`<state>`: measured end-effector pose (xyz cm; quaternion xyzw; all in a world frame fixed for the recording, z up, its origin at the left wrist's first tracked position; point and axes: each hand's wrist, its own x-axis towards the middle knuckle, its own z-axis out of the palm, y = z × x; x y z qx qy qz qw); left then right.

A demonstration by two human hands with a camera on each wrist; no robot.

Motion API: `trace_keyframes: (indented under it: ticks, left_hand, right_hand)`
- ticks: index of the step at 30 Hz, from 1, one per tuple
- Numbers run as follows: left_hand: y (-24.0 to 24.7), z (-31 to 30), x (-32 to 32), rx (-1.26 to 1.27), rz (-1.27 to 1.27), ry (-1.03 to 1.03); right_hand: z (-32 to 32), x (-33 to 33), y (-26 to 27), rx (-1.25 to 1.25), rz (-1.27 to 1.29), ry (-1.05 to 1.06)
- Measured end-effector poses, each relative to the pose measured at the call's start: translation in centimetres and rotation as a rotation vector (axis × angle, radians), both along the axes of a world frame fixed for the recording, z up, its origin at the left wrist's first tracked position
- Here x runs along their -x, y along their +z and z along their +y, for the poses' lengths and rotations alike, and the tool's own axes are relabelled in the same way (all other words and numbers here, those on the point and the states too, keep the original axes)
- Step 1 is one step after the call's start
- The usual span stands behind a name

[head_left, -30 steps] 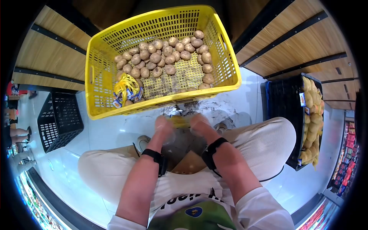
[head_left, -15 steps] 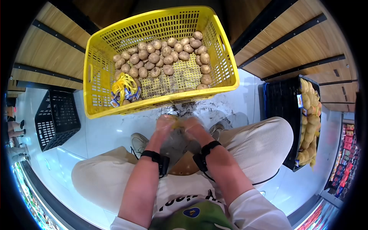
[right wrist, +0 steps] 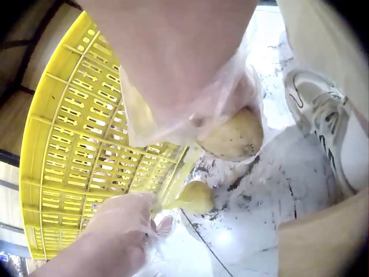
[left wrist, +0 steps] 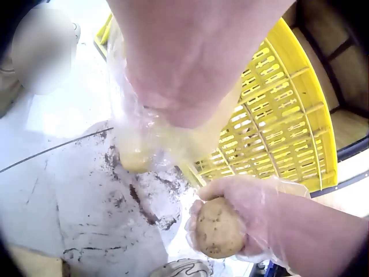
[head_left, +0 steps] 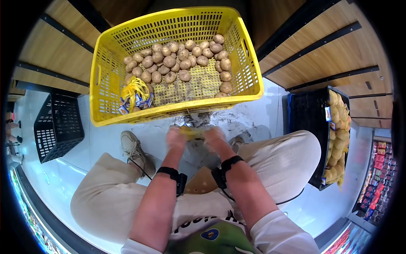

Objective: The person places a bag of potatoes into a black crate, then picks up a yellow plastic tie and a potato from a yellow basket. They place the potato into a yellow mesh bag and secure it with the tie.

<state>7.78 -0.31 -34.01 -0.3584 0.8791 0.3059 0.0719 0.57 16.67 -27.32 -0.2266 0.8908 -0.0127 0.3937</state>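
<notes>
In the head view my gloved left hand (head_left: 175,138) and right hand (head_left: 215,136) are a short way apart below the yellow crate, with yellow netting (head_left: 193,134) between them. The right wrist view has my right hand (right wrist: 213,98) gripping a potato (right wrist: 235,137), while the left hand (right wrist: 124,228) pinches yellow netting with a potato-like lump (right wrist: 196,197) at its end. From the left wrist, the right hand (left wrist: 253,210) curls round the potato (left wrist: 219,228); the left fingers are largely hidden behind clear plastic film.
A yellow crate (head_left: 169,111) holds many potatoes (head_left: 169,62) and yellow net strips with labels (head_left: 134,94). On the left is a black crate (head_left: 59,127); on the right, another black crate (head_left: 302,114) bears bagged potatoes (head_left: 337,135). Beige shoes (head_left: 133,148) flank dirt on the floor.
My hands have moved apart from their closer position half a second ago, and yellow netting shows between them. The left knee and shoe have shifted outward to the left.
</notes>
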Motion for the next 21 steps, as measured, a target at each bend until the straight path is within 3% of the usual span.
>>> trace_keyframes:
  ticks: [1,3,4,6,7,9,10,12,16,18,21]
  left_hand:
    - [-1.1,-0.2,-0.1,-0.006,0.001,0.001]
    - [-2.9,-1.0,-0.3,-0.305,0.025,0.027]
    - [-2.2,-1.0,-0.2,-0.309,0.027,0.030]
    - [-0.5,-1.3,-0.2,-0.571,0.036,-0.152]
    - [0.3,-1.3,0.3,-0.570,0.037,-0.142]
    - [1.4,-0.9,1.3,-0.268,-0.191,-0.137]
    - [1.0,-0.8,1.0,-0.269,-0.193,-0.126]
    - [0.1,-0.6,0.2,-0.005,-0.127,-0.244]
    - [3.0,-0.6,0.6,-0.079,-0.202,-0.212]
    - [2.3,-0.5,0.9,-0.005,-0.292,-0.190]
    - [2.3,-0.8,0.5,0.022,-0.280,-0.100]
  right_hand:
    - [0.2,-0.3,-1.3,-0.006,0.001,0.001]
    - [0.4,-0.9,-4.0,0.076,0.015,-0.300]
    - [-0.1,-0.9,-2.3,0.072,0.017,-0.296]
    - [-1.2,-0.8,0.9,0.044,-0.055,-0.757]
    - [-1.3,-0.9,1.2,0.043,-0.056,-0.747]
    - [-0.6,-0.7,1.6,0.084,-0.075,-0.708]
    - [0.0,-0.9,0.5,0.083,-0.078,-0.697]
    - [1.1,-1.6,-2.2,0.166,0.039,-0.374]
    - [0.5,-0.4,0.7,0.108,-0.010,-0.400]
    - [0.5,0.3,-0.7,-0.091,0.014,0.105]
    - [1.2,0.2,-1.8,-0.048,0.049,0.043]
